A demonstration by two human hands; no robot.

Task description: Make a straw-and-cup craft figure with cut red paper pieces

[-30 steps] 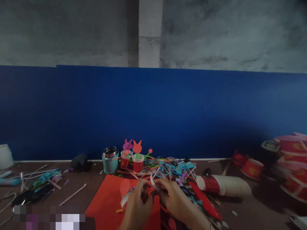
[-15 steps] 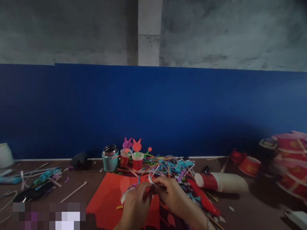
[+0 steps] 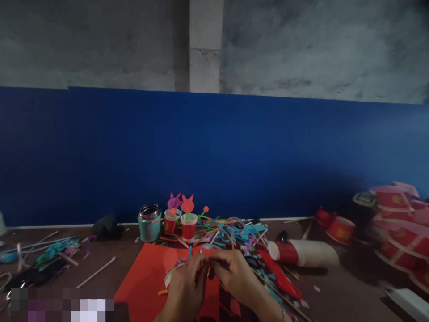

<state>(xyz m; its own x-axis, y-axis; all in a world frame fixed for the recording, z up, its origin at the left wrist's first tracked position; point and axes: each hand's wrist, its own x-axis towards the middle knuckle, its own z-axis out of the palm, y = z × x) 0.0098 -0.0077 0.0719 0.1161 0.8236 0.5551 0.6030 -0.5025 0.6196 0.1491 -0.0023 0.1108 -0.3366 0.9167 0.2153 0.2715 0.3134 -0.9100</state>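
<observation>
My left hand (image 3: pixel 185 286) and my right hand (image 3: pixel 234 275) meet over a red paper sheet (image 3: pixel 144 277) at the bottom middle. Both have their fingers pinched together around a small white ring-shaped piece (image 3: pixel 208 247), mostly hidden between the fingertips. A small paper cup (image 3: pixel 168 278) sits partly hidden under my left hand. Just behind the sheet stand two little red cups (image 3: pixel 188 226) with pink and purple animal-shaped toppers on sticks, next to a teal metal jar (image 3: pixel 149 222).
A heap of coloured sticks and paper scraps (image 3: pixel 231 232) lies behind my hands. A stack of red-and-white cups (image 3: pixel 303 253) lies on its side at right, with more red cups (image 3: pixel 395 223) piled far right. Straws and tools (image 3: pixel 50 255) are scattered at left. A blue wall panel (image 3: pixel 214 152) backs the table.
The white ring was raised above my right fingers; now it sits lower, pinched between both hands. The camera has drifted a little, shifting the scene left.
</observation>
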